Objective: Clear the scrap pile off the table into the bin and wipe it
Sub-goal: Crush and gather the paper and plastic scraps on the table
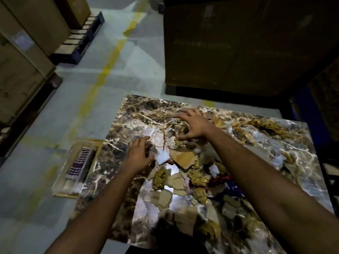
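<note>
Both hands bracket the scrap pile mid-frame on the marble desk: left grip loosely spread touching white scraps, right grip wide, clawed above; clear bin lower left, nearer left hand.

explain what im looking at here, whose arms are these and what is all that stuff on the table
There is no machine here. The one picture comes from a wide-angle camera worn on a person's head, looking forward and down, so the two bare arms are the wearer's own.

The left hand and right hand reach over a marble-patterned table. Spread across it is a scrap pile: torn cardboard pieces, white paper bits and crumpled golden-brown wads, with something red and blue among them.

The right hand hovers with spread, bent fingers over the far scraps. The left hand is at a white paper piece; the blur hides whether it grips it, so neither hand clearly holds anything.

On the floor left of the table sits a clear box, possibly the bin, with a striped cloth inside. Big cardboard boxes stand behind.
</note>
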The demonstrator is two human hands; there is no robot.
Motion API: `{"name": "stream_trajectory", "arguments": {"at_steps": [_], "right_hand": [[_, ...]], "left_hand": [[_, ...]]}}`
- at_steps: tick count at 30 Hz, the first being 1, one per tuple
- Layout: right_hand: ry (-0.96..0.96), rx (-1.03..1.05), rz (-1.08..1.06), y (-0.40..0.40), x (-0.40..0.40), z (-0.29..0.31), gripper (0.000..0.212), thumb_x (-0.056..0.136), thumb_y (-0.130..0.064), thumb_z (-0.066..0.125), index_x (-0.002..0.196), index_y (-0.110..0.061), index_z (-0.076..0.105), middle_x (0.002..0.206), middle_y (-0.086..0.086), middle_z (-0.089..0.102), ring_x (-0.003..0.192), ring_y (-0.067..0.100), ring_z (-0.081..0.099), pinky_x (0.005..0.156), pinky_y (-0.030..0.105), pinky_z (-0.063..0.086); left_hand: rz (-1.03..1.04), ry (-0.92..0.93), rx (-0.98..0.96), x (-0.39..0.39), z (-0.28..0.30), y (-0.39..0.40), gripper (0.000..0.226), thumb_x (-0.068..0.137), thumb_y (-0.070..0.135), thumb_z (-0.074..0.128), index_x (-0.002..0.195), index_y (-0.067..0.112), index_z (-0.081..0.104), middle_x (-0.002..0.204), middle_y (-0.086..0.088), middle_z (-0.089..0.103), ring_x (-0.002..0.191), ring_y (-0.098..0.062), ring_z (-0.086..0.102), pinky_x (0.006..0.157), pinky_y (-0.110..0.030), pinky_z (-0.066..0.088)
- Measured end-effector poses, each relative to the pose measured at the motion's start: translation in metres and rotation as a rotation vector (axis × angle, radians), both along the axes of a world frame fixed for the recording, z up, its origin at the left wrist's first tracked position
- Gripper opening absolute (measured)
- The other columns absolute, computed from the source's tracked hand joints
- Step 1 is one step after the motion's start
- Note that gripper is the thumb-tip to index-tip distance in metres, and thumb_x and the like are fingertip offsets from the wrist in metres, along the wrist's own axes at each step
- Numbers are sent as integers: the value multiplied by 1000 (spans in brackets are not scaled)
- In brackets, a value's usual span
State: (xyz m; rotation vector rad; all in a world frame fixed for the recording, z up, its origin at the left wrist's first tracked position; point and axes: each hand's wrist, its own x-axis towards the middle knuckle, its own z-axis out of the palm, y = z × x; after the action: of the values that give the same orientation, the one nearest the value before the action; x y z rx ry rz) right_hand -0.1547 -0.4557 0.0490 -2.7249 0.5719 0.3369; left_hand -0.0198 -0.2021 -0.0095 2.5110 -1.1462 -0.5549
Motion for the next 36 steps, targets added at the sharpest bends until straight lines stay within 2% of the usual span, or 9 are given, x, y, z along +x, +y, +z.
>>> {"name": "stream_trajectory", "arguments": {"at_steps": [4, 8, 16, 21, 24, 28, 32, 34, 36], "right_hand": [[177, -1, -5, -3, 42, -27, 117, 46, -89, 71, 145, -68, 13, 171, 2, 2, 152, 46, 2, 111, 79, 17], [337, 70, -28, 18, 47, -52, 120, 50, -78, 83, 149, -65, 16, 170, -1, -8, 151, 50, -4, 112, 79, 19], [94, -46, -129, 62, 42, -67, 63, 81, -53, 70, 139, -42, 48, 147, -2, 39, 133, 40, 28, 95, 49, 51], [-49, 106, -119, 71, 45, -67, 31, 88, -40, 73, 113, -22, 68, 106, 1, 57, 104, 25, 44, 103, 46, 38], [-202, 219, -177, 74, 44, -50, 30, 85, -28, 78, 112, -17, 72, 101, -1, 61, 96, 18, 51, 98, 42, 43], [-436, 417, -310, 68, 32, -11, 38, 83, -13, 82, 119, -10, 71, 110, -8, 63, 99, 6, 58, 86, 5, 44], [-596, 520, -400, 44, -12, 21, 51, 72, -2, 88, 119, -9, 69, 111, -6, 63, 108, 17, 62, 96, 29, 52], [-628, 538, -493, 34, -47, 31, 51, 71, -20, 91, 116, -12, 70, 114, 3, 68, 104, 19, 67, 91, 36, 56], [-686, 501, -516, 30, -88, 39, 60, 68, -42, 88, 117, -12, 70, 117, 3, 69, 106, 14, 66, 90, 27, 52]], "left_hand": [[-9, -27, 225, 19, -10, 15, 75, 82, 40, 71, 148, 27, 36, 140, -14, 39, 132, -38, 35, 102, -44, 42], [-29, -5, 176, 27, -24, 17, 52, 88, 17, 62, 138, 24, 48, 128, -13, 42, 119, -35, 42, 94, -42, 46], [-64, 97, -23, 29, -38, -1, 44, 93, 8, 54, 134, 23, 52, 127, -10, 54, 113, -31, 54, 91, -44, 51], [9, 234, -153, 19, -33, -15, 47, 94, 8, 57, 137, 27, 48, 130, -6, 61, 115, -25, 59, 93, -38, 51], [33, 260, -273, 16, -19, -19, 45, 96, 10, 57, 137, 27, 51, 125, -4, 66, 107, -23, 62, 87, -32, 50], [75, 283, -473, 11, 17, -31, 34, 98, 12, 60, 129, 27, 61, 115, 1, 70, 96, -13, 64, 73, -19, 45], [65, 351, -583, -4, 46, -50, 23, 99, 17, 64, 119, 28, 67, 104, 12, 70, 80, -3, 65, 60, -9, 47], [-4, 362, -612, -17, 49, -59, 17, 100, 19, 63, 113, 26, 70, 100, 12, 70, 82, -3, 65, 61, -10, 47], [-74, 361, -601, -30, 44, -69, 15, 99, 18, 63, 109, 25, 72, 100, 11, 71, 87, 5, 62, 68, -10, 47]]}}
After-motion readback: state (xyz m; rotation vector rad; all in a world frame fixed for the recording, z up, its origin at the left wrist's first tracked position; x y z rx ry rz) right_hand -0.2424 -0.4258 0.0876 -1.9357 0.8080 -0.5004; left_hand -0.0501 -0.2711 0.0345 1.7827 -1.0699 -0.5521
